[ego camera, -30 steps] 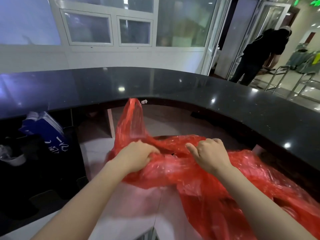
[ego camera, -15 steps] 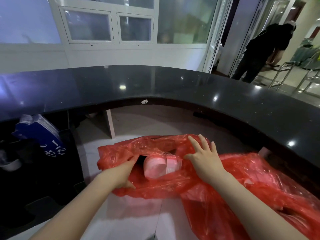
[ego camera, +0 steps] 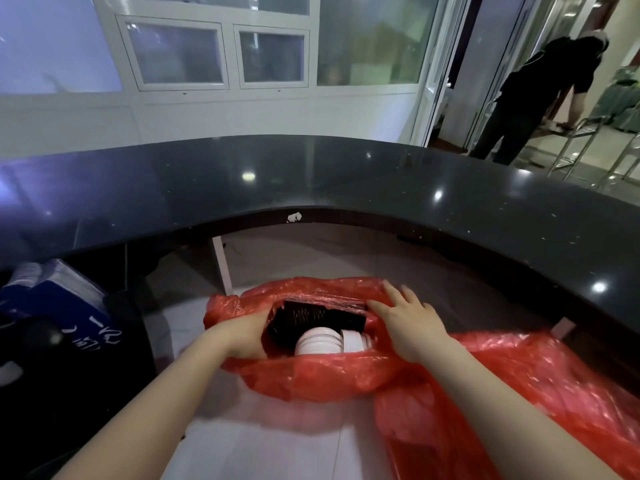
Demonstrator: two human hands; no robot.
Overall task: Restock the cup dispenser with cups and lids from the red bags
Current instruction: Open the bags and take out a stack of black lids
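Observation:
A red plastic bag (ego camera: 332, 379) lies on the pale floor with its mouth spread wide. Inside it show a stack of white cups (ego camera: 320, 344) and a stack of black lids (ego camera: 311, 315). My left hand (ego camera: 244, 336) grips the bag's left rim, its fingers tucked inside the opening. My right hand (ego camera: 407, 322) presses on the right rim with straight, spread fingers. A second red bag (ego camera: 519, 403) lies crumpled to the right, under my right forearm.
A curved black counter (ego camera: 346, 178) wraps around the space ahead. A blue box (ego camera: 59, 299) and dark items sit under it at left. A white support leg (ego camera: 221, 265) stands behind the bag. A person in dark clothes (ego camera: 540, 98) stands beyond the doorway at far right.
The bag's raised handle dropped and both hands pulled the mouth apart. The cups and black lids inside came into view. My right hand went from a fist to straight fingers.

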